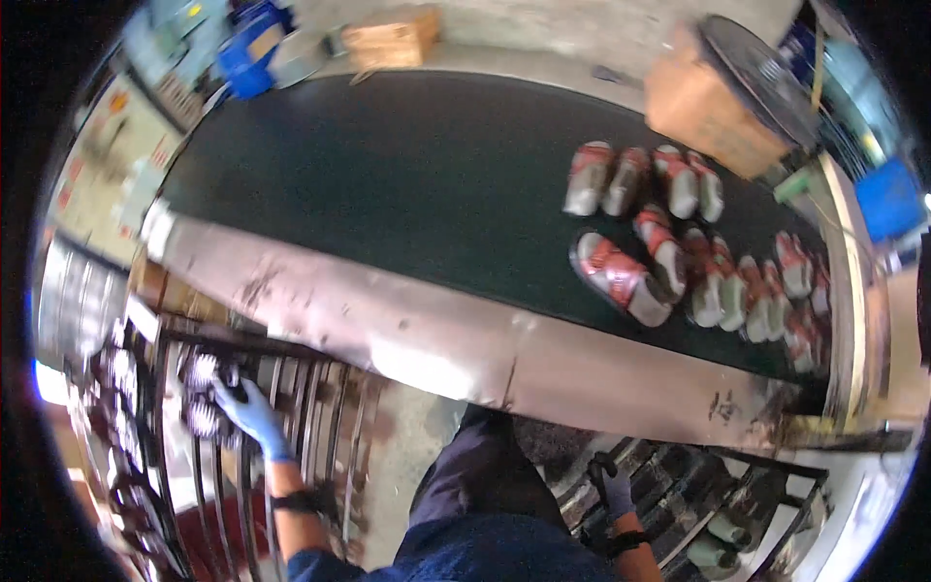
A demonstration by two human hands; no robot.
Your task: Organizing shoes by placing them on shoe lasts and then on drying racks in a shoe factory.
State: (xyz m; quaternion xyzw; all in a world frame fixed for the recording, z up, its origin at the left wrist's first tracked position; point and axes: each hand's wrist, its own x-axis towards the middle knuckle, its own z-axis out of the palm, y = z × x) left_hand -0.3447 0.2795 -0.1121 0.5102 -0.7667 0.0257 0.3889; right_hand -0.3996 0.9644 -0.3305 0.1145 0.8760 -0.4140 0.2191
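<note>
My left hand [254, 415], in a light blue glove, reaches over a dark metal rack at the lower left. Its fingers are curled around a small dark thing I cannot make out, beside black pieces with white ribbed patches [204, 419]. At the lower right my right hand [618, 493], gloved too, is closed at a dark rack; a small black thing at its fingertips is too blurred to name. Several red-strapped sandals [613, 272] with pale insoles stand on the dark green conveyor belt [407, 184] ahead of me, mostly in pairs toward the right.
The belt's metal side rail [436, 335] runs between me and the belt. Bars of the left rack [305, 398] stand near my left arm. Greenish shoe-shaped pieces [716, 553] lie on the right rack. Beyond the belt are a cardboard box [713, 107] and a wooden crate [391, 39].
</note>
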